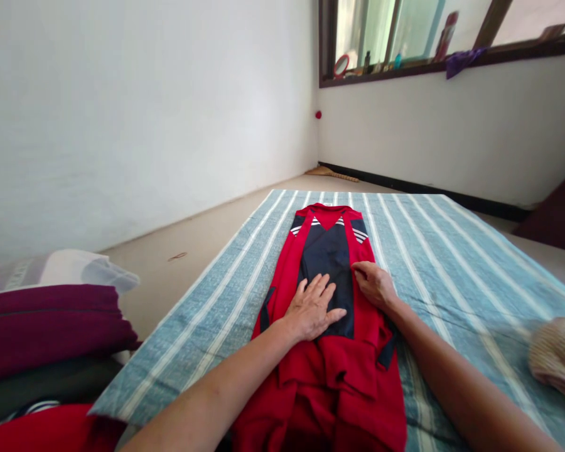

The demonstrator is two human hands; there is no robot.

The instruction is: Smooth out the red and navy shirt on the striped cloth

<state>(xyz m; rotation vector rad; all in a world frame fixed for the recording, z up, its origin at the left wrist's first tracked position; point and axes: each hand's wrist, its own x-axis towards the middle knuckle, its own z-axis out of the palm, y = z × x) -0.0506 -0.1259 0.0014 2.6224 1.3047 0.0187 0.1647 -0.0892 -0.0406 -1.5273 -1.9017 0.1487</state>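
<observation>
A red and navy jacket [327,251] with white stripes at the shoulders lies in a long narrow strip, its collar at the far end and its sides turned inward. My left hand [314,307] rests flat on the navy middle panel, fingers spread. At the jacket's right edge, my right hand [374,284] has its fingertips pinched together on the red cloth. Nearer to me, the red fabric is bunched in loose folds between my forearms, and its lowest part runs out of view.
A blue-and-white striped cloth [433,263] covers the surface under the jacket. Folded garments [51,326] are stacked at the left, with a plastic bag [80,267] behind. A beige knitted item [559,355] lies at the right edge. Beyond are a broom [332,173] and a windowsill [405,70].
</observation>
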